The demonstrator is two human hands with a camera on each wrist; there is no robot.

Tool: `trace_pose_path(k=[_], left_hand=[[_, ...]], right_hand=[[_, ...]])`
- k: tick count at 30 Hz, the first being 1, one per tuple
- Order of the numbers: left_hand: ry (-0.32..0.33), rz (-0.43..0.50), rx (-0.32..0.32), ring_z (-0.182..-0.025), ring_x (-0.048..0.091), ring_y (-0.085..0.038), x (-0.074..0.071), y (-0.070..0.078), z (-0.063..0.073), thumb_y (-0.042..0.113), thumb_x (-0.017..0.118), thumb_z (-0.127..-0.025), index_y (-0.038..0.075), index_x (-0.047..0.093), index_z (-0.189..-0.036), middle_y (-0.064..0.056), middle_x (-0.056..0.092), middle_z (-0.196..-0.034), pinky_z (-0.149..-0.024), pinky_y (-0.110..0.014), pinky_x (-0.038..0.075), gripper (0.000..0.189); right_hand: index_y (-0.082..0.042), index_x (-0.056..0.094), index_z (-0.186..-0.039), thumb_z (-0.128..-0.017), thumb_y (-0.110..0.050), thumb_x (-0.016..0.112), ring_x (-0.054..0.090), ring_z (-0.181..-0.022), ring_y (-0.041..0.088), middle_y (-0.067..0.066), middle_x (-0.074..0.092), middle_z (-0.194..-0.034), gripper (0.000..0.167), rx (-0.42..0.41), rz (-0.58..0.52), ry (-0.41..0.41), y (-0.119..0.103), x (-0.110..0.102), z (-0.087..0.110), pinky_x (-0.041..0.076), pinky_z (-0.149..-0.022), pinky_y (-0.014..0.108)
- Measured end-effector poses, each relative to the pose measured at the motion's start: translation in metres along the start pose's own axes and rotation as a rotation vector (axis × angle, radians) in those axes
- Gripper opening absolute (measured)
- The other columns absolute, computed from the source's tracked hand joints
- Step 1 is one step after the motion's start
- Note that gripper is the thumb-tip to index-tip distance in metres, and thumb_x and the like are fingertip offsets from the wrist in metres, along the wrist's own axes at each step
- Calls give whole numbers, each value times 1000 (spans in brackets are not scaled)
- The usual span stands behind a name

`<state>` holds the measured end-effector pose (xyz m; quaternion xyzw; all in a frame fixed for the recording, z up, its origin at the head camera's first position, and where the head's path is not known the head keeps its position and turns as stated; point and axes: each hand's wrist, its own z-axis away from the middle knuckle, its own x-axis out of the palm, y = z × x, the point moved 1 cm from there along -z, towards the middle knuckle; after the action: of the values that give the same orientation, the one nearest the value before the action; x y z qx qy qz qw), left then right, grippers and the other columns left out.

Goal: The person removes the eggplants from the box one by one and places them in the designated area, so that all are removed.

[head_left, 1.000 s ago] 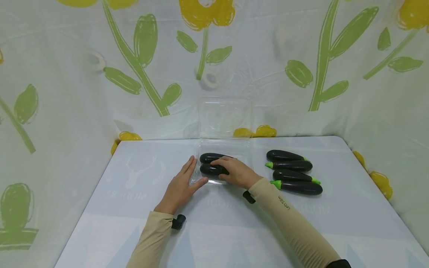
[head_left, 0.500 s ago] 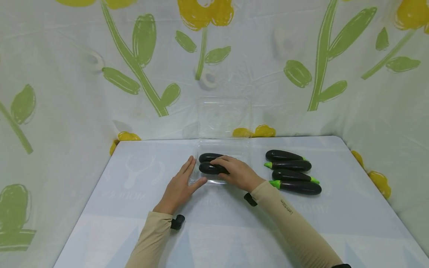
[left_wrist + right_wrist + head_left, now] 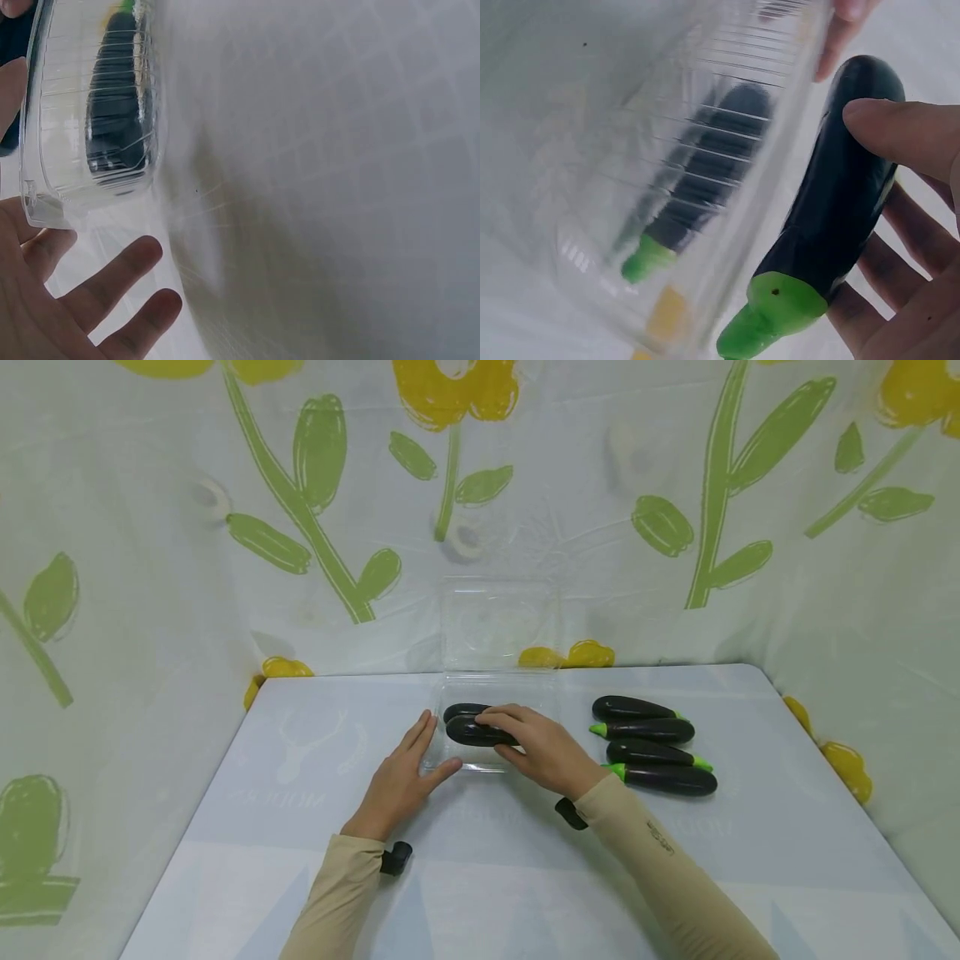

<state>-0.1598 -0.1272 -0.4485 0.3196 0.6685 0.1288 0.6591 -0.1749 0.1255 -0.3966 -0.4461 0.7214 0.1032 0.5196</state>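
Note:
My right hand grips a dark purple eggplant, its thumb on one side and fingers on the other. In the right wrist view this eggplant shows its green stem end and is outside the clear plastic box's wall. A second eggplant lies inside the clear plastic box, seen through its ribbed wall. My left hand has its fingers spread along the box's left side, thumb at the front corner. The box's clear lid stands raised at the back.
To the right of the box lie several more eggplants, the nearest eggplant with its green stem pointing left. Behind the white table hangs a flower-print curtain.
My right hand has lifted the eggplant upward from beside the other one, and it now overlaps that one in the head view. My left hand stays at the box.

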Motion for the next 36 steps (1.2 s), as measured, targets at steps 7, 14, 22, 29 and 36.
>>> trace_pose_path(k=[7, 14, 22, 29, 36], left_hand=[[-6, 1, -19, -152, 23, -24, 0, -1, 0, 71, 54, -93, 19, 22, -163, 8, 13, -169, -117, -56, 31, 93], [-6, -3, -29, -153, 22, -24, 1, 0, -1, 65, 58, -95, 19, 22, -164, 9, 13, -169, -116, -61, 29, 90], [-4, -10, -17, -153, 23, -25, 1, 1, -1, 69, 56, -93, 18, 23, -163, 7, 14, -169, -114, -64, 29, 93], [-13, 3, -12, -152, 23, -25, 1, 3, -1, 71, 54, -93, 18, 22, -164, 7, 13, -169, -117, -59, 29, 94], [-13, 8, -14, -153, 22, -25, 0, 2, 0, 74, 51, -93, 18, 21, -164, 5, 13, -169, -118, -56, 28, 95]], right_hand=[[-16, 61, -139, -88, -8, 81, 58, -126, 20, 4, 60, -139, 55, -45, 14, 62, -5, -18, 8, 51, -102, 36], [-16, 60, -140, -89, -8, 80, 58, -126, 20, 3, 58, -141, 56, -21, 39, 63, -5, -37, 22, 52, -101, 36], [-17, 61, -140, -86, -9, 83, 59, -123, 21, 2, 59, -139, 59, -14, 75, 93, 0, -55, 44, 54, -97, 39], [-15, 63, -137, -81, -7, 86, 60, -119, 21, 3, 60, -137, 62, 3, 126, 109, 11, -68, 69, 54, -95, 40], [-14, 63, -137, -79, -7, 87, 58, -124, 25, 6, 60, -137, 63, 26, 180, 120, 25, -84, 92, 53, -97, 43]])
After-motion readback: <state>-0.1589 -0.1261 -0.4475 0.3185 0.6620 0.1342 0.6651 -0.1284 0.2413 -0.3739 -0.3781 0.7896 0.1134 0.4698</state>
